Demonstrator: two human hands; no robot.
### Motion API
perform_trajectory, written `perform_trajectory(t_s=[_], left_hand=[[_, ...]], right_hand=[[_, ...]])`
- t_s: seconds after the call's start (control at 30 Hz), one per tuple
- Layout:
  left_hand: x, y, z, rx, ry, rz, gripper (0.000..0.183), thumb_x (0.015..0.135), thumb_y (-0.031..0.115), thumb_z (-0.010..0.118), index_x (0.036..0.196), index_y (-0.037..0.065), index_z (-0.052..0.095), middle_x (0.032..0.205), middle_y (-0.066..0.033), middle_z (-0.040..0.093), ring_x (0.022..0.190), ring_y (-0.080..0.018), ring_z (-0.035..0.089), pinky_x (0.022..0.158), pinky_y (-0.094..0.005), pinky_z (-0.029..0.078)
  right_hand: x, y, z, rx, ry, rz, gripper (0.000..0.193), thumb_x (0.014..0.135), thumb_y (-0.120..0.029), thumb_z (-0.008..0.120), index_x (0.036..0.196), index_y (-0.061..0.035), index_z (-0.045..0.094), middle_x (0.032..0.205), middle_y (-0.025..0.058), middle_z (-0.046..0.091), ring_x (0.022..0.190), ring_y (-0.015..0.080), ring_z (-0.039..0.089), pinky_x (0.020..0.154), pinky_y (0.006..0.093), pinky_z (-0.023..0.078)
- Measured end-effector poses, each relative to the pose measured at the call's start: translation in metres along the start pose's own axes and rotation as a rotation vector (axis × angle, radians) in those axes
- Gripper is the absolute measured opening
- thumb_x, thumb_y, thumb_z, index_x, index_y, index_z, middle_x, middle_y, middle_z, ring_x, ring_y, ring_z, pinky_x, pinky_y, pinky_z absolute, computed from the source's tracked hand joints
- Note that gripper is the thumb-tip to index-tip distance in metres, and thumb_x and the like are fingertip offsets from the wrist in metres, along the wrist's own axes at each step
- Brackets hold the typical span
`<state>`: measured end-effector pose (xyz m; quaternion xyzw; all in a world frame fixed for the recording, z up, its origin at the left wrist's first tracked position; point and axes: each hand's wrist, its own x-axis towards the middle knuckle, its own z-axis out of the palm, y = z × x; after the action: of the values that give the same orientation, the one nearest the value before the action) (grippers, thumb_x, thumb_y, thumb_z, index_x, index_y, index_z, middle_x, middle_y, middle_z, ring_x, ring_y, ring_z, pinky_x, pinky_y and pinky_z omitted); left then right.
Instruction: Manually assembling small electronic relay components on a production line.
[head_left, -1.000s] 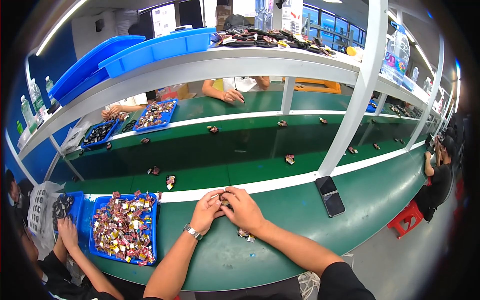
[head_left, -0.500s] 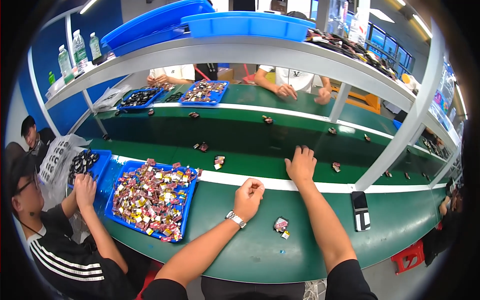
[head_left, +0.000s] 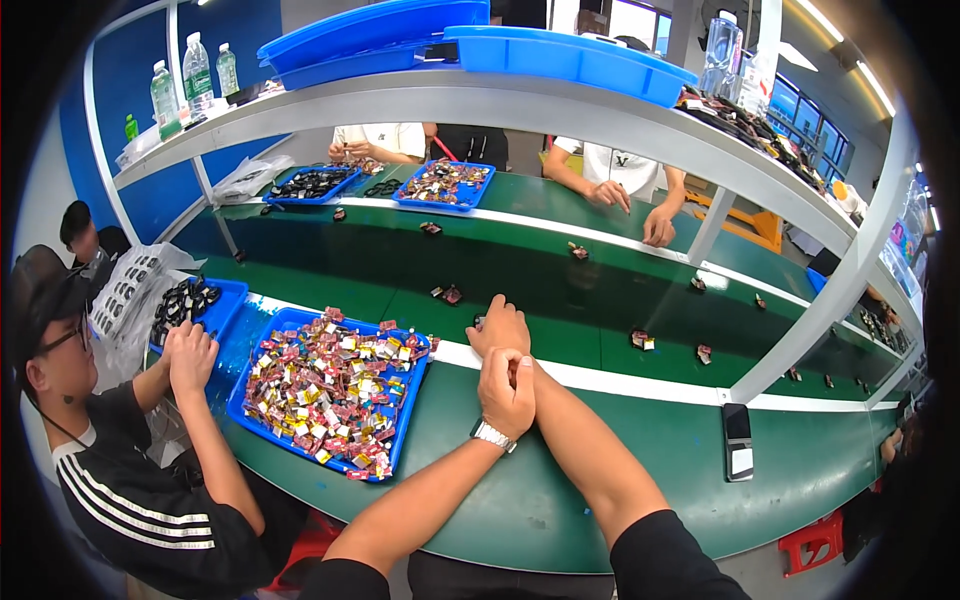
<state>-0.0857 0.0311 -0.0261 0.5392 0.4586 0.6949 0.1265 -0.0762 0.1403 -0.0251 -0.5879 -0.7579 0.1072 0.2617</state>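
Observation:
My right hand (head_left: 503, 326) reaches left over the green belt (head_left: 590, 310), crossing above my left wrist area. Its fingers are stretched apart beside a small dark electronic piece (head_left: 479, 322), mostly hidden by the hand. My left hand (head_left: 508, 392), with a metal watch at the wrist, is curled closed against my right forearm near the white rail. What its fingers hold, if anything, is hidden. To its left stands a blue tray (head_left: 236, 410) heaped with small red, white and yellow pieces (head_left: 325, 390). A red-and-white piece (head_left: 642, 340) lies on the belt to the right.
A phone (head_left: 738, 443) lies on the right side of the table. At left, a co-worker (head_left: 130, 450) handles black parts by another blue tray (head_left: 232, 300). A shelf (head_left: 560, 100) with blue trays spans overhead; people sit across the belt.
My right hand has swung left along the belt to a small piece, crossing my left arm. My left hand stays curled. The view has shifted left; a piece now shows at the right hand's former place.

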Motion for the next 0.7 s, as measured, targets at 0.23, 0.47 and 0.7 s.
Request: perform_trajectory(t_s=[0.23,0.47,0.7], left_hand=[[0.002,-0.007,-0.001,-0.011,-0.033,0.071,0.008,0.092,0.009,0.057,0.089,0.002,0.053,0.085,-0.0091,0.052,0.068,-0.0197,0.05,0.064,-0.0316,0.043],[0.002,-0.028,0.0,-0.186,-0.234,-0.28,0.022,0.1,0.021,0.053,0.103,0.0,0.057,0.09,-0.0089,0.063,0.071,-0.0156,0.06,0.064,-0.0289,0.05],[0.002,-0.005,0.002,-0.514,-1.038,-0.865,0.028,0.102,0.017,0.05,0.125,0.001,0.053,0.1,-0.0123,0.066,0.084,-0.0176,0.067,0.071,-0.0294,0.057]], right_hand=[[-0.011,0.055,-0.042,0.359,-0.128,-0.163,0.053,0.071,-0.021,0.076,0.112,0.0006,0.049,0.102,0.0223,0.064,0.095,0.0387,0.064,0.083,0.0417,0.052],[-0.109,0.096,-0.147,0.449,-0.277,-0.261,0.058,0.073,-0.003,0.073,0.123,-0.0007,0.045,0.109,0.0145,0.064,0.096,0.0252,0.064,0.088,0.0365,0.052],[-0.152,0.114,-0.152,0.468,-0.214,-0.323,0.055,0.076,0.0,0.071,0.127,-0.0023,0.049,0.121,0.015,0.057,0.11,0.0311,0.061,0.095,0.0394,0.05]])
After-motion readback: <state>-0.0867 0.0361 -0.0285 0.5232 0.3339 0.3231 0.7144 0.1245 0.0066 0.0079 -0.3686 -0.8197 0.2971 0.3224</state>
